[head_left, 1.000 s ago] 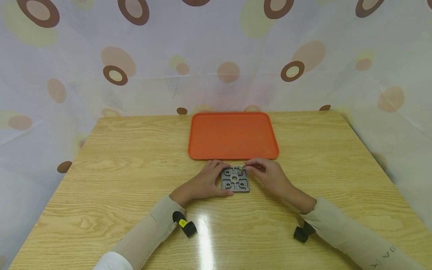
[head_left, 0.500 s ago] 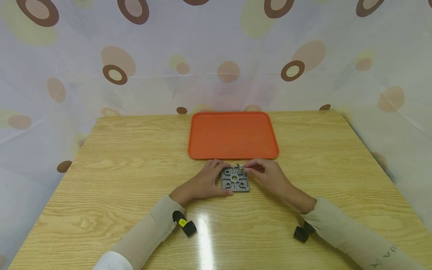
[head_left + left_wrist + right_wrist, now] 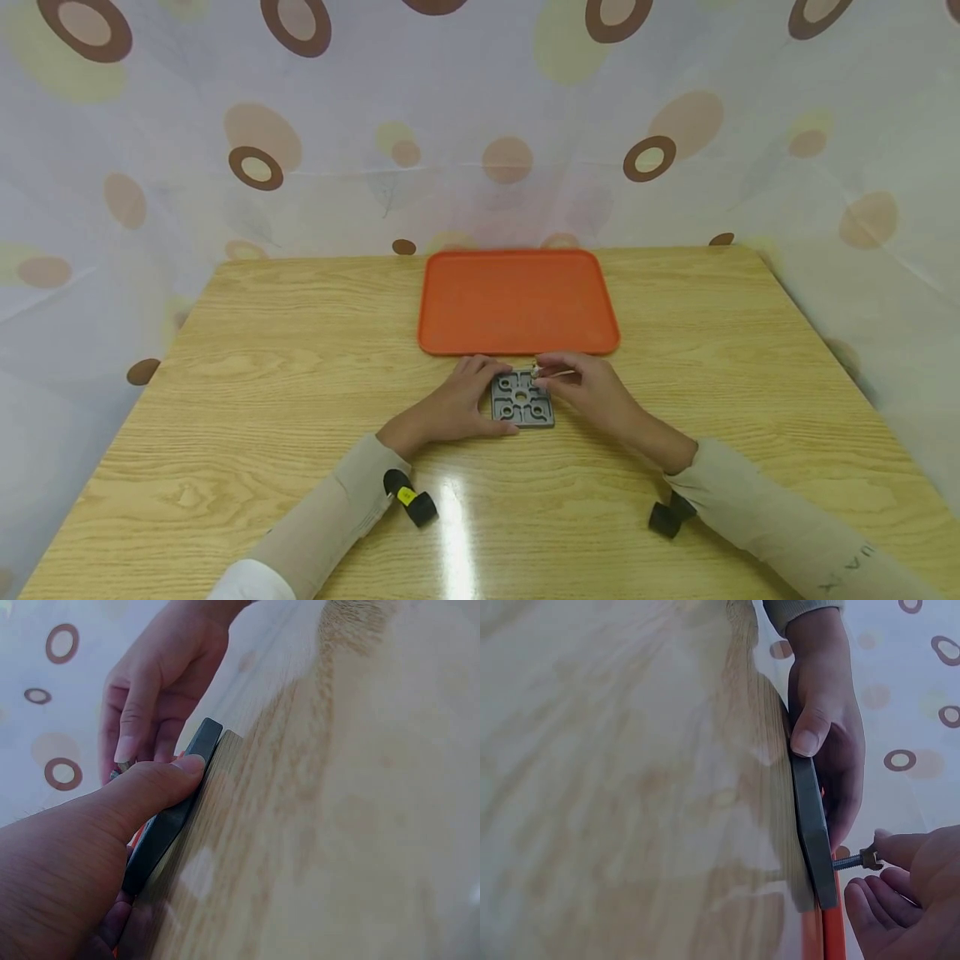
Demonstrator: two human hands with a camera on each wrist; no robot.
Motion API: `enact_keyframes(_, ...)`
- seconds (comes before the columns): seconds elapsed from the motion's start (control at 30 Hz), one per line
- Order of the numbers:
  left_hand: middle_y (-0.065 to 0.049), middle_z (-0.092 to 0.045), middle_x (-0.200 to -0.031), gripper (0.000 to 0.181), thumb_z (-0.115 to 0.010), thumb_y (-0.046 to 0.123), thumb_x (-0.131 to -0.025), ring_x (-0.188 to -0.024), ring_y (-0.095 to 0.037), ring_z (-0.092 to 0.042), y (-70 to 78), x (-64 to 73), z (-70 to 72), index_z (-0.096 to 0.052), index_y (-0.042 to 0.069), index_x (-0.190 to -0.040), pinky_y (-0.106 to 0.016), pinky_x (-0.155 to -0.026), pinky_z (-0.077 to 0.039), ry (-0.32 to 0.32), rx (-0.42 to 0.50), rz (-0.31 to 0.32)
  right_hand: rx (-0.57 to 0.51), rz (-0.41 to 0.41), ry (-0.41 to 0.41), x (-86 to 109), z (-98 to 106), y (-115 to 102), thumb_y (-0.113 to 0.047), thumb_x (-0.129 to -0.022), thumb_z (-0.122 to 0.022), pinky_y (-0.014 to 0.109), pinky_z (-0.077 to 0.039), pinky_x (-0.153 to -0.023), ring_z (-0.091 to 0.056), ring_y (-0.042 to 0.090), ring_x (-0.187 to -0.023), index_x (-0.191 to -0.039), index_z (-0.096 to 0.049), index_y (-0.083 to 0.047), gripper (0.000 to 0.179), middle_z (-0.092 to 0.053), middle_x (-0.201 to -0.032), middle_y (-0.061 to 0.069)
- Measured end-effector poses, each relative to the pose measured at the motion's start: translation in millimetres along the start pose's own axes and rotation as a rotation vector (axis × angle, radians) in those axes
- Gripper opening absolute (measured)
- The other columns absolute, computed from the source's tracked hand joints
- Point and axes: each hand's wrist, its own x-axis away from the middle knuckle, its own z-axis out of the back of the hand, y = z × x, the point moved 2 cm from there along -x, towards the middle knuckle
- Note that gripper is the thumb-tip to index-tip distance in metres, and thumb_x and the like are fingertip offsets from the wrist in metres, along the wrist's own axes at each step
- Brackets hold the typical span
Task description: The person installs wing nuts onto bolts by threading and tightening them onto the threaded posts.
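A square grey metal plate with ringed holes lies flat on the table. My left hand grips it from the left, thumb on the near edge and fingers at the far edge. A screw with a threaded shank and a brass-coloured head stands upright in the plate's far right hole. My right hand holds the screw's head between thumb and fingers. In the left wrist view the plate is seen edge-on under my left thumb, and the screw is mostly hidden.
An orange tray lies just beyond the plate, close to both hands. The wooden table stretches to both sides. A patterned curtain hangs behind the table.
My right hand has shifted slightly left over the screw, and its fingers have changed their hold on the head, now covering more of it. The left hand and plate stay in place.
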Motion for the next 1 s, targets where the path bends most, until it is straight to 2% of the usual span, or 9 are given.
enact_keyframes(0.2,0.002,-0.038,-0.127,0.086,-0.068,0.061,-0.072,-0.109,-0.013,-0.031,-0.1,1.1,-0.6,-0.038,0.015,-0.139,-0.033,-0.092,-0.035,0.000,0.005,0.001,-0.024,0.025,0.001,-1.5,-3.3,2.7,-0.011,-0.083,-0.069,0.030,-0.050,-0.078,-0.062,0.028,-0.094,-0.115,-0.059,0.006,0.037,-0.064,-0.103,0.015)
enact_keyframes(0.43,0.003,-0.037,-0.126,0.086,-0.067,0.062,-0.073,-0.108,-0.013,-0.030,-0.3,0.8,-0.3,-0.037,0.015,-0.139,-0.033,-0.091,-0.035,-0.009,0.022,0.002,-0.026,0.005,0.008,-0.8,-2.7,1.6,-0.011,-0.083,-0.069,0.028,-0.050,-0.078,-0.062,0.025,-0.094,-0.114,-0.060,0.004,0.036,-0.064,-0.103,0.012)
enact_keyframes(0.7,0.005,-0.037,-0.125,0.086,-0.067,0.061,-0.073,-0.108,-0.011,-0.029,-0.9,0.4,-0.5,-0.037,0.017,-0.139,-0.032,-0.091,-0.035,-0.012,0.009,0.019,0.038,0.002,0.040,2.1,2.1,-1.7,-0.015,-0.088,-0.065,0.028,-0.049,-0.078,-0.062,0.019,-0.093,-0.108,-0.064,0.000,0.026,-0.066,-0.101,0.007)
enact_keyframes(0.87,0.005,-0.037,-0.125,0.086,-0.067,0.061,-0.072,-0.108,-0.012,-0.030,-0.5,0.5,-0.9,-0.037,0.016,-0.139,-0.032,-0.090,-0.035,-0.010,0.019,0.020,0.045,0.029,0.062,2.9,4.5,-10.6,-0.006,-0.089,-0.062,0.035,-0.050,-0.077,-0.062,0.025,-0.091,-0.103,-0.065,0.004,0.018,-0.066,-0.097,0.014)
enact_keyframes(1.0,0.005,-0.037,-0.125,0.087,-0.068,0.061,-0.072,-0.108,-0.012,-0.030,0.0,0.0,-1.3,-0.037,0.016,-0.139,-0.032,-0.091,-0.035,-0.010,0.019,0.018,0.080,0.030,0.063,3.6,6.2,-12.7,-0.005,-0.089,-0.061,0.032,-0.050,-0.076,-0.063,0.023,-0.089,-0.098,-0.067,0.003,0.013,-0.067,-0.094,0.013)
